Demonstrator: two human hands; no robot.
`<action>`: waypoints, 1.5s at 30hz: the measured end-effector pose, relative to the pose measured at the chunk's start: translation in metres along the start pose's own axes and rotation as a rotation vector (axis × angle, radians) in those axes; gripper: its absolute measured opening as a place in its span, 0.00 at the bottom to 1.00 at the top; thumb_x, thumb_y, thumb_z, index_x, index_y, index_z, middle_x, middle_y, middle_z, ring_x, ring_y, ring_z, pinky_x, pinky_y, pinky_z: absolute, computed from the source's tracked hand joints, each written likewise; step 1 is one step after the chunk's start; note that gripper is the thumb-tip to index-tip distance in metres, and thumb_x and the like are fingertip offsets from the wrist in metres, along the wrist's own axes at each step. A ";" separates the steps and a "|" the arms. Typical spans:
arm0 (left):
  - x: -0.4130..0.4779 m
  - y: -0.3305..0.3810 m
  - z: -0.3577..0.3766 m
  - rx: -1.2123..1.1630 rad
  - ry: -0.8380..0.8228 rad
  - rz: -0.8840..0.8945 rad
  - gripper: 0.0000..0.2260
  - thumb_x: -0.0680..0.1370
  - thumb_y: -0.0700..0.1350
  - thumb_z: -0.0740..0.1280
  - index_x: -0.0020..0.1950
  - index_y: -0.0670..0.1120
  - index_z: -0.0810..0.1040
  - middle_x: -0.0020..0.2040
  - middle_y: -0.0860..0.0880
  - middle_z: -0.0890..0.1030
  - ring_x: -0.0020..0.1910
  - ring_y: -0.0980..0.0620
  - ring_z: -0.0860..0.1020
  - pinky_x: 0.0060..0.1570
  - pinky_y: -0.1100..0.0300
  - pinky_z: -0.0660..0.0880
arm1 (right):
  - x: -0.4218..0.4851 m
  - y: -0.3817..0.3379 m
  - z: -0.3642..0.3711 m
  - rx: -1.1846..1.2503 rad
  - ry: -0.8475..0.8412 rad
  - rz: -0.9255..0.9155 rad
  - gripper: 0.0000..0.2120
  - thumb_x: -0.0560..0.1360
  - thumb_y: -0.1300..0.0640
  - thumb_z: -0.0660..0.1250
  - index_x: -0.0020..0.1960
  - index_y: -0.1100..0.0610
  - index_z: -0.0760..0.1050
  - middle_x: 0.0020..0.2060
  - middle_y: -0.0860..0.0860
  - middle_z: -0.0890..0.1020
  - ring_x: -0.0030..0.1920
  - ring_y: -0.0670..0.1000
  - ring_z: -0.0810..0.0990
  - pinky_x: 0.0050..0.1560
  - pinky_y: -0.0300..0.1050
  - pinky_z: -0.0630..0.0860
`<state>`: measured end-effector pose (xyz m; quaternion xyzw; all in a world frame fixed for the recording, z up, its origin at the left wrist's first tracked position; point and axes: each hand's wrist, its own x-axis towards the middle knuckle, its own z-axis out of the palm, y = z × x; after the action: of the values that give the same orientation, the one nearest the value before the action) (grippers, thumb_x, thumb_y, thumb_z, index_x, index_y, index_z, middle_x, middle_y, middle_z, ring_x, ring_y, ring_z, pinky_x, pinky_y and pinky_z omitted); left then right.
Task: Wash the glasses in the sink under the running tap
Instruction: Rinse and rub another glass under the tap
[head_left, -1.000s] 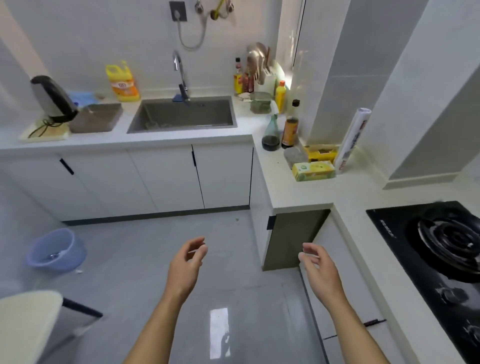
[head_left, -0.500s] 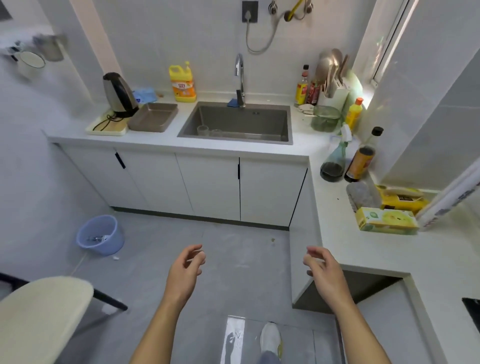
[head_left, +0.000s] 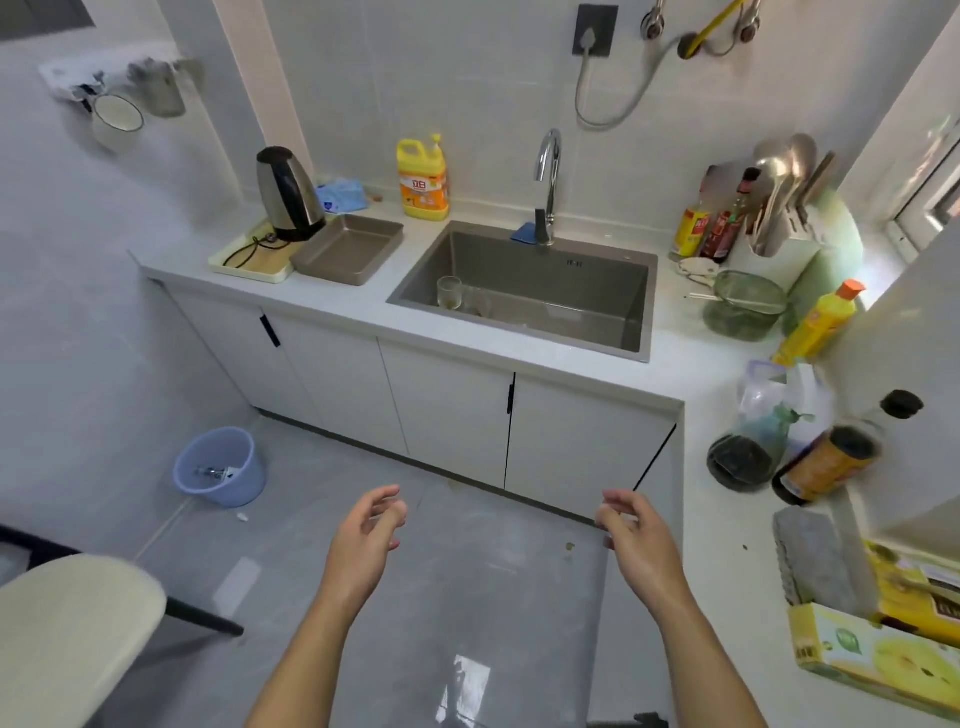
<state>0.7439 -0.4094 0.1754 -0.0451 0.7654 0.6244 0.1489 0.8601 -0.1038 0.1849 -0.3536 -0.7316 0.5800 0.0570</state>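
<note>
Left hand (head_left: 363, 535) and right hand (head_left: 638, 543), both empty, facing one sink (head_left: 545, 273).
Both hover above the floor (head_left: 493, 597), fingers loosely curled, touching nothing. Farther off, two glasses (head_left: 449, 292) stand at the sink's left end; one tap (head_left: 548, 176) behind.

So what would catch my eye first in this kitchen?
Probably the two bare hands, the left hand and the right hand, held empty over the grey floor low in view. Beyond them, the steel sink in the white counter holds a clear glass at its left end, with a curved chrome tap at its back rim.
</note>
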 end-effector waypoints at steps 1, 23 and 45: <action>0.010 0.002 0.002 0.000 0.007 -0.006 0.15 0.75 0.54 0.69 0.60 0.55 0.81 0.57 0.45 0.82 0.58 0.48 0.82 0.50 0.57 0.80 | 0.011 -0.006 0.002 -0.003 -0.009 -0.001 0.10 0.82 0.56 0.67 0.62 0.50 0.77 0.53 0.45 0.82 0.51 0.51 0.83 0.46 0.40 0.77; 0.367 0.112 0.028 0.103 -0.157 0.019 0.07 0.83 0.43 0.69 0.60 0.53 0.80 0.56 0.46 0.83 0.54 0.49 0.82 0.52 0.53 0.79 | 0.271 -0.134 0.122 0.067 0.076 0.011 0.09 0.81 0.53 0.67 0.60 0.44 0.78 0.56 0.41 0.82 0.56 0.47 0.83 0.63 0.56 0.79; 0.579 0.169 0.124 0.346 -0.078 -0.175 0.12 0.81 0.47 0.69 0.65 0.53 0.78 0.56 0.53 0.83 0.59 0.51 0.80 0.66 0.50 0.76 | 0.519 -0.184 0.144 -0.096 -0.105 0.042 0.06 0.80 0.58 0.68 0.56 0.49 0.78 0.50 0.47 0.84 0.50 0.49 0.84 0.58 0.57 0.81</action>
<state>0.1709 -0.1848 0.1478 -0.0610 0.8480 0.4697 0.2378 0.3199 0.0683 0.1330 -0.3402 -0.7529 0.5633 -0.0107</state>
